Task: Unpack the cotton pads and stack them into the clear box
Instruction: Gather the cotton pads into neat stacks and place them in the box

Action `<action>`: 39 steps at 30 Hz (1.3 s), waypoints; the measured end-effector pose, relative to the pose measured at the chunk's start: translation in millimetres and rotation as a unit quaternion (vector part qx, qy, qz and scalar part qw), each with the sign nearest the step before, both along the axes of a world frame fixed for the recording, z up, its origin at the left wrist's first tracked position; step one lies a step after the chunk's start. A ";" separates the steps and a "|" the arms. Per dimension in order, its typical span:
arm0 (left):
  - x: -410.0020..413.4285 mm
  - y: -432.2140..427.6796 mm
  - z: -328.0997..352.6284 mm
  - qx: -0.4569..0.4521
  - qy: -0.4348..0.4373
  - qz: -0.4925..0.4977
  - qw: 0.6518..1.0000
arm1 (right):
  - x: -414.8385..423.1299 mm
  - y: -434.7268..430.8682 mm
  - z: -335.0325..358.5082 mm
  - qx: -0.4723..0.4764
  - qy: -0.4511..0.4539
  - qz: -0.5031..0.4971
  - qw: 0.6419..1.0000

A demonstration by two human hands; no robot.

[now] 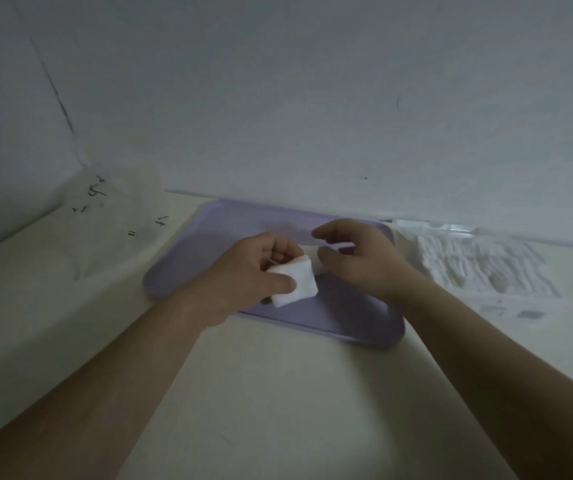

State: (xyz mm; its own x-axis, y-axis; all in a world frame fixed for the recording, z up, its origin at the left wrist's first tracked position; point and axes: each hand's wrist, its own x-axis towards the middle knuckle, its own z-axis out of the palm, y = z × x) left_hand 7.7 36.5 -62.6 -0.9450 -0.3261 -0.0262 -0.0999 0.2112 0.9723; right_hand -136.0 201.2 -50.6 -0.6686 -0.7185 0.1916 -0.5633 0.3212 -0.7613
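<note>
Several cotton pads [298, 283], a small white stack, sit pinched in the left hand [253, 268], thumb across the top face and fingers curled beneath. Just right of that grip the right hand [357, 259] hovers with fingers curved; whether it pinches anything I cannot tell. Under both lies the purple tray [208, 237]. The clear box [458, 228], partly filled with pads, lies farther right of the grip, beyond the right hand, its long side running across. The right hand is nearer it, so a handover looks likely. Far left sits crumpled plastic packaging [111, 209].
</note>
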 end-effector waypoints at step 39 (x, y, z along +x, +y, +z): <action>-18.4 32.1 -20.3 -0.227 0.052 0.028 0.972 | 33.2 7.5 -29.5 -0.214 -0.329 -0.021 0.919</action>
